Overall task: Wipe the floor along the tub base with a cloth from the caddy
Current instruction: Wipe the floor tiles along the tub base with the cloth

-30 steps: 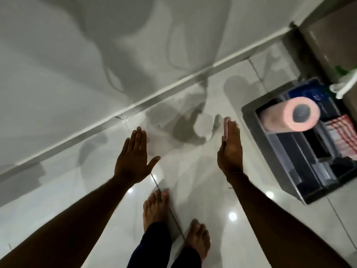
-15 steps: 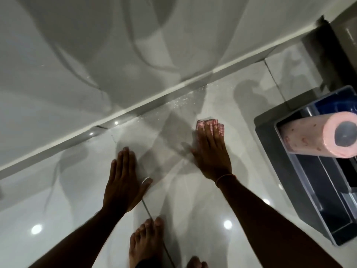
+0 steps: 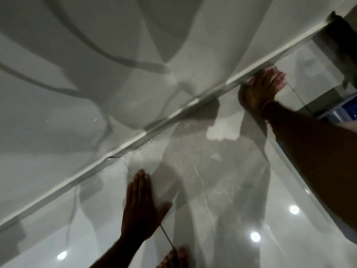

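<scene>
The white tub base (image 3: 146, 132) runs diagonally from lower left to upper right across the glossy grey floor tiles (image 3: 222, 190). My right hand (image 3: 258, 91) presses flat on a pink checked cloth (image 3: 279, 79) against the floor right at the tub base, far right; only the cloth's edge shows past my fingers. My left hand (image 3: 140, 207) lies flat on the tiles, fingers together, holding nothing. Small water droplets (image 3: 185, 124) speckle the floor by the base.
A corner of the blue-and-clear caddy (image 3: 345, 111) shows at the right edge. A dark wall corner (image 3: 336, 45) stands at the upper right. My bare toes (image 3: 174, 258) are at the bottom edge. Ceiling-light reflections dot the tiles.
My right hand with the cloth has slid forward and right until it meets the tub base. The view has dropped closer to the floor, and the caddy has almost left the frame.
</scene>
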Demonstrator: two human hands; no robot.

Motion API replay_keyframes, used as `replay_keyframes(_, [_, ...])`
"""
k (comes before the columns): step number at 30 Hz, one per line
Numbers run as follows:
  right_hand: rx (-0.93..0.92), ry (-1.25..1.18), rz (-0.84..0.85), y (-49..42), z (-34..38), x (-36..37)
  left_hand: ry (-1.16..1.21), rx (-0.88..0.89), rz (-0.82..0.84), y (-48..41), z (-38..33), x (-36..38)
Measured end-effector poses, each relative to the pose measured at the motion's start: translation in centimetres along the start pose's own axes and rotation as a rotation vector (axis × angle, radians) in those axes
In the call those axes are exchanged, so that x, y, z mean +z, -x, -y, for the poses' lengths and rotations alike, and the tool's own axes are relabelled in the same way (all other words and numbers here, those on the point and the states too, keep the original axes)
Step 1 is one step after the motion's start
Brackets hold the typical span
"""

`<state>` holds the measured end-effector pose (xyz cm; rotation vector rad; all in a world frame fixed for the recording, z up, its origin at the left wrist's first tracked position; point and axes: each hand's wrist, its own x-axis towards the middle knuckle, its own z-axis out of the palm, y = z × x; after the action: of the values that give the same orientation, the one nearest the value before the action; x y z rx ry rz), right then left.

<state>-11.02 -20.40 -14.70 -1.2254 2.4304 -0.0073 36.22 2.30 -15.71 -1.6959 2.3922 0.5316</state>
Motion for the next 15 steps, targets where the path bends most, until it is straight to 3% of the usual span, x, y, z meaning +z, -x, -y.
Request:
replay_keyframes(3, [-0.173,0.101,-0.063,5.7,1.8,4.4,0.014,0.003,-0.005,-0.1,-0.2,-0.2])
replay_keyframes(6, [-0.314,0.019,-0.125,12.7,6.1,8.0,0.021,-0.015,0.017,-0.1,-0.3,-0.3])
replay_keyframes(11, [-0.438,-0.048,-0.032,22.8,14.3,11.9,0.041,0.020,0.024,-0.1,0.2,-0.3])
replay_keyframes(15, [-0.600,-0.052,0.066,27.4,16.1,13.6,0.070,0.022,0.034,0.0,0.6,-0.5])
